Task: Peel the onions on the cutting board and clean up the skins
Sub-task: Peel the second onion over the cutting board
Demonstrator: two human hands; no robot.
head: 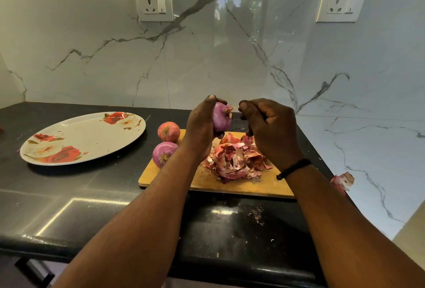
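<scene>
Floral plate [76,140] bare at left, two onions [168,132] on cutting board [241,184], left hand [202,126] grips peeled onion [222,116] above skin pile [236,161], right hand [269,126] curled, contents unclear; best nip off root tuft over pile

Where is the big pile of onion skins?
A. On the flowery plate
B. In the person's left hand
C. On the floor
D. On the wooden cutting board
D. The heap of onion skins lies on the wooden cutting board, under the hands; the flowery plate holds none, and the left hand grips an onion.
</scene>
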